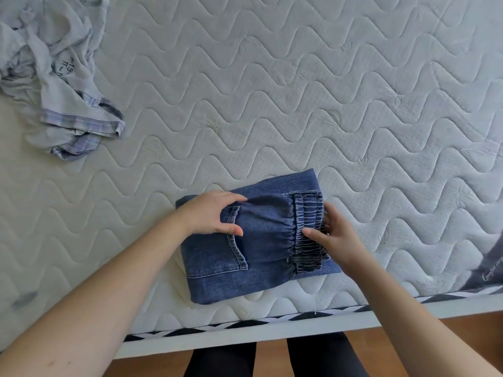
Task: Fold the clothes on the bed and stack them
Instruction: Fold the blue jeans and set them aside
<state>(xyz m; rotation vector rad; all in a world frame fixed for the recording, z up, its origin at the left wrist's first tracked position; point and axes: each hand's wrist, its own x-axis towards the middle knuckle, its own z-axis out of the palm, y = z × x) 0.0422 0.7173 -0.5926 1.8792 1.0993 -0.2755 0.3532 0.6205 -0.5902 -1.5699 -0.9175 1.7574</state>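
Note:
A pair of blue jeans [217,278] lies folded into a compact rectangle near the front edge of the mattress, with a back pocket and the elastic waistband on top. My left hand [209,213] grips the upper fold at the pocket, thumb and fingers curled round the denim. My right hand [334,235] holds the gathered waistband at the right side, its thumb pressed on the elastic. A crumpled pale grey garment with checked blue trim [57,85] lies unfolded at the far left of the bed.
The white quilted mattress [299,91] fills most of the view. Its front edge with black-and-white piping [272,321] runs below the jeans. A dark cloth with script lettering [490,270] shows at the right edge. A wooden floor and my legs are below.

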